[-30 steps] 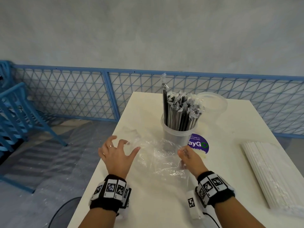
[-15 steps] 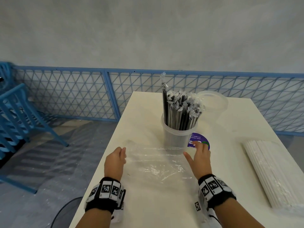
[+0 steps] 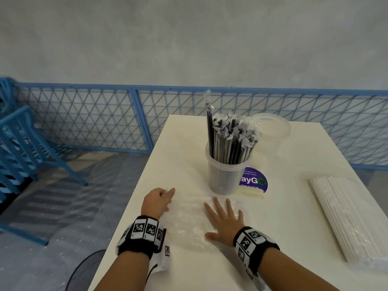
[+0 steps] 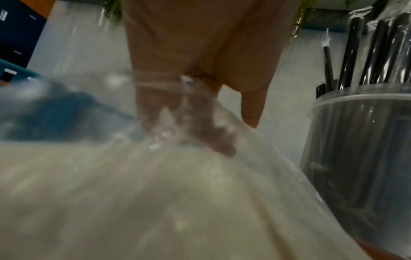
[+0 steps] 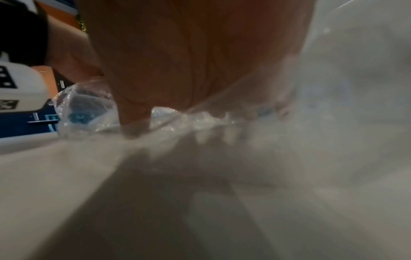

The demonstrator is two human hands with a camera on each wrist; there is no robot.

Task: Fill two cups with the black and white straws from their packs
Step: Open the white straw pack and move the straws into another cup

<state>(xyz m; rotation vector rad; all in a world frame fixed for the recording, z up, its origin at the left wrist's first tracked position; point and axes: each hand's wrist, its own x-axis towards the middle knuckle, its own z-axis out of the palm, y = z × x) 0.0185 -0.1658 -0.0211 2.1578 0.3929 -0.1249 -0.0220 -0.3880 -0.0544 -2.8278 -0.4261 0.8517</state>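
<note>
A clear cup point(image 3: 224, 177) full of wrapped black straws point(image 3: 231, 141) stands mid-table; the left wrist view shows this cup point(image 4: 360, 140) at its right edge. Behind it to the right stands an empty clear cup point(image 3: 273, 127). The pack of white straws point(image 3: 352, 217) lies along the table's right side. The emptied clear pack point(image 3: 189, 219) lies flat in front of me. My left hand point(image 3: 157, 201) rests its fingers on the pack's left edge. My right hand point(image 3: 224, 221) lies flat on the pack, fingers spread. Both wrist views are blurred by clear plastic point(image 5: 89, 109).
A purple round sticker point(image 3: 254, 180) is on the white table point(image 3: 283, 238) beside the filled cup. The table's left edge drops off close to my left hand. A blue mesh fence point(image 3: 84, 118) runs behind, with stacked blue chairs point(image 3: 19, 143) at the far left.
The crumpled clear pack has been spread and pressed flat. My right hand slid back from the sticker onto the pack's middle. My left hand stays at the pack's left edge.
</note>
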